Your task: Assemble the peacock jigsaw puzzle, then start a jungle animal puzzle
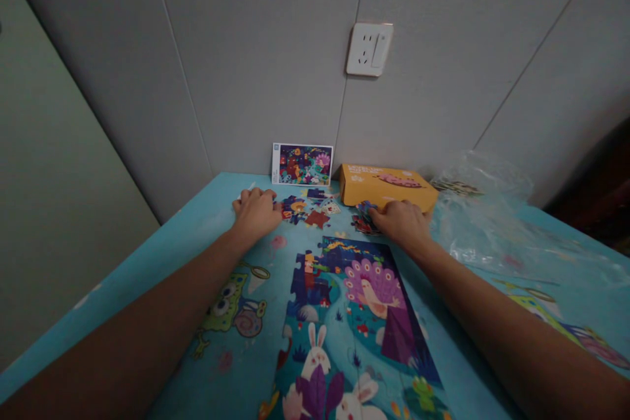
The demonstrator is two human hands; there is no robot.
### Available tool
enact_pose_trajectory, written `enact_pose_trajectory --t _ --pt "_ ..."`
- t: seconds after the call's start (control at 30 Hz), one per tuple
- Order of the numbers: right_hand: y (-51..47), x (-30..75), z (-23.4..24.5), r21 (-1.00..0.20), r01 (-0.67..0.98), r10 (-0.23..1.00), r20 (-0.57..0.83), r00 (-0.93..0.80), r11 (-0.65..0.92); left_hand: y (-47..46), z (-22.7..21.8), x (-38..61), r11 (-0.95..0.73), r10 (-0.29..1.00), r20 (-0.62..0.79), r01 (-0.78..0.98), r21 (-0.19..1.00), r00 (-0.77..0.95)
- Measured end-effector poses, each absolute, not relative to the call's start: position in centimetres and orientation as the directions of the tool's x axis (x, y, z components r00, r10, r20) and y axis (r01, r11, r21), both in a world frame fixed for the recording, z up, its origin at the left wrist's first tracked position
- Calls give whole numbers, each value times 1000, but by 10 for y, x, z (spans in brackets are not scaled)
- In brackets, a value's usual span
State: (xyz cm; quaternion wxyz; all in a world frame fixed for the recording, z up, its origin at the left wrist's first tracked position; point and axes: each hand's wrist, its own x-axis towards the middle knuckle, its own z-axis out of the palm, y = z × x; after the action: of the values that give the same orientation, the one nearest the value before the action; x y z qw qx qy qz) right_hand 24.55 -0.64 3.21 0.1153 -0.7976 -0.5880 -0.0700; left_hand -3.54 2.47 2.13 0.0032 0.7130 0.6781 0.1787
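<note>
Room interior, probably a home, though dimly lit: we note a wall socket (366, 49), cartoon-printed blue surface (199, 223) and jigsaw puzzle (339, 315).

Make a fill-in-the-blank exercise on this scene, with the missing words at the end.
The socket is mounted on the ____.
The right hand is at the piled pieces in front of the yellow ____.
The puzzle shows a fan-tailed ____ above white rabbits.

Missing words: wall; box; peacock.
</note>
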Motion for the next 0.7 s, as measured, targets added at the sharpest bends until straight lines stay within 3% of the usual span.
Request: enact_pose_trajectory --t 0.13,0.3,0.5,0.7 --pt "-5 248 30 -111 957 921 263 289 -269 25 18 -34 -167 965 238 954 250 106" --pt "-7 243 29 -143 981 940 296 168 -130 26 13 -32 -344 930 245 887 308 275" --pt "-11 236 29 -123 992 924 375 73 -28 26 15 -30 -359 911 320 883 303 261" --pt "-20 222 30 -130 921 795 559 -237 366 23 18 -27 -537 754 555 817 212 352"
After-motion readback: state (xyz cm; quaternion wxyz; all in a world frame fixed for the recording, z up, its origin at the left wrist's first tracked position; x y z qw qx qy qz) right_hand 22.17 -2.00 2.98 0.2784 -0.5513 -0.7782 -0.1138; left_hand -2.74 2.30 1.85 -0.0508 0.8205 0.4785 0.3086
